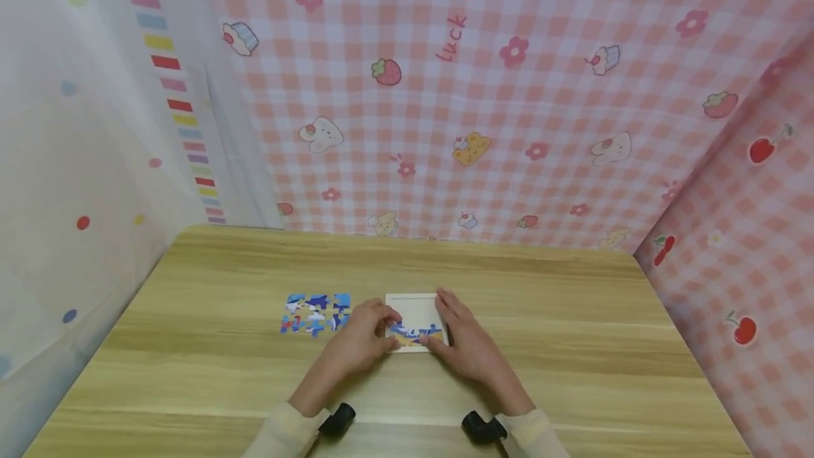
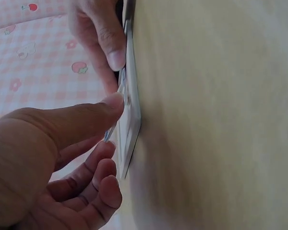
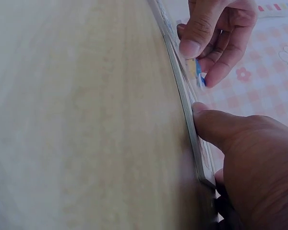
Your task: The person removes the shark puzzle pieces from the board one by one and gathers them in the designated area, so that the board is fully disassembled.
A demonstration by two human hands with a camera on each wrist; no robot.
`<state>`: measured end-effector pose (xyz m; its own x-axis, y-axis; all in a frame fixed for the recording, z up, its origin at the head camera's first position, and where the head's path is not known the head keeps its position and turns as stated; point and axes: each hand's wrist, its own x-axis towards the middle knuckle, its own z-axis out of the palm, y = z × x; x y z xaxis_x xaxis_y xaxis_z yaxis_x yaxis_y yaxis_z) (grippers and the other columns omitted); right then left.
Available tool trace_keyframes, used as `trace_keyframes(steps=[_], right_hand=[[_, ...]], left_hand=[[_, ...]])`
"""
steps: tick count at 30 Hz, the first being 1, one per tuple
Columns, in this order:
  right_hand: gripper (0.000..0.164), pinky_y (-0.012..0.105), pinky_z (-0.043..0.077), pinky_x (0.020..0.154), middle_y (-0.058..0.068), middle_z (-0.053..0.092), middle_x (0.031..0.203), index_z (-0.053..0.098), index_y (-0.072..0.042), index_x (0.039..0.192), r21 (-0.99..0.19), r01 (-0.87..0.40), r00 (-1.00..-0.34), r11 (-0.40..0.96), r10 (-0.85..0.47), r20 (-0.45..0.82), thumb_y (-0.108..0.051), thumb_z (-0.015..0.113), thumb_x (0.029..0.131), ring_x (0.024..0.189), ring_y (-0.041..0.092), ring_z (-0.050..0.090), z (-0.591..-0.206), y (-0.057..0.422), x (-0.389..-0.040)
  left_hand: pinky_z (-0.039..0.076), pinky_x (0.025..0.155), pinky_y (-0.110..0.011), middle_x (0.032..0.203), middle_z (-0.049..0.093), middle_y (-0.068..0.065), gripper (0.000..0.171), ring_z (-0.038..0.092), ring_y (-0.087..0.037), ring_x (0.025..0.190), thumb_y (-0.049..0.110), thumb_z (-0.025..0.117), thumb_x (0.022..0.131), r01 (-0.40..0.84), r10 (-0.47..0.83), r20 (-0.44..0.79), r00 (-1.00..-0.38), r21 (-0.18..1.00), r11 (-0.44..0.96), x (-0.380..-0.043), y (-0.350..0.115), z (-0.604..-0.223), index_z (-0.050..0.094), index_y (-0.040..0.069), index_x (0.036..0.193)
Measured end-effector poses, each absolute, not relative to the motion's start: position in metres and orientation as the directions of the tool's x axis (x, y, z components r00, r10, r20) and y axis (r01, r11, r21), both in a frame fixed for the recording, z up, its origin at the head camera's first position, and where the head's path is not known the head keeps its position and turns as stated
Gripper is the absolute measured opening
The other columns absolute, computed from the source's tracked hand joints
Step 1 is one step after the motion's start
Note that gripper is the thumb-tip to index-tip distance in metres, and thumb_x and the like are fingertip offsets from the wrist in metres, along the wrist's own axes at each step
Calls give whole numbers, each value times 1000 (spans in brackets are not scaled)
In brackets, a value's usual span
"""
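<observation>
A white puzzle tray (image 1: 413, 306) lies on the wooden table, with blue, white and orange jigsaw pieces (image 1: 416, 333) fitted along its near part. My left hand (image 1: 362, 334) is at the tray's left side. It pinches a small jigsaw piece (image 3: 198, 67), yellow and blue, between thumb and fingers at the tray's surface. Along the right edge, my right hand (image 1: 467, 341) holds the tray, its thumb (image 3: 209, 122) over the near right part and its fingers along the outer side. My hands partly hide the tray's near corners.
Several loose jigsaw pieces (image 1: 318, 301) in blue, white and red lie on the table (image 1: 210, 373) just left of my left hand. A pink checked curtain (image 1: 432, 104) hangs behind the table's far edge, and further cloths hang at both sides.
</observation>
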<state>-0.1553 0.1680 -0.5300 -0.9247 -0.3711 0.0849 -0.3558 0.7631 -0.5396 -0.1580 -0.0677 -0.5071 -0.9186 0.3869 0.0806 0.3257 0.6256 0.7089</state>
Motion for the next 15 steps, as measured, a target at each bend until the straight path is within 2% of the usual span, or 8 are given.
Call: trace_keyframes(steps=[6,12,15], right_hand=[[82,52,26,124,12,26,169,35,1,157,-545,-337,-930,768,-361,65,-44,68,97,157,32,23,-529,168,-155],[83,52,27,124,12,26,170,35,1,157,-546,-332,-932,769,-357,65,-45,69,96,157,32,24,-529,168,-153],[83,51,27,125,10,25,170,34,-1,158,-543,-325,-934,774,-352,57,-46,68,96,158,30,23,-528,168,-154]], left_hand=[[51,78,-29,97,62,-4,27,57,-16,89,6,81,84,322,346,117,-931,710,626,-160,-74,-500,72,2,110],[52,80,-31,100,62,-2,36,57,-14,91,11,83,84,286,292,117,-949,705,649,-163,-83,-496,72,3,117],[52,79,-31,99,63,-2,33,58,-15,91,12,84,84,300,288,138,-948,698,651,-163,-89,-494,74,4,115]])
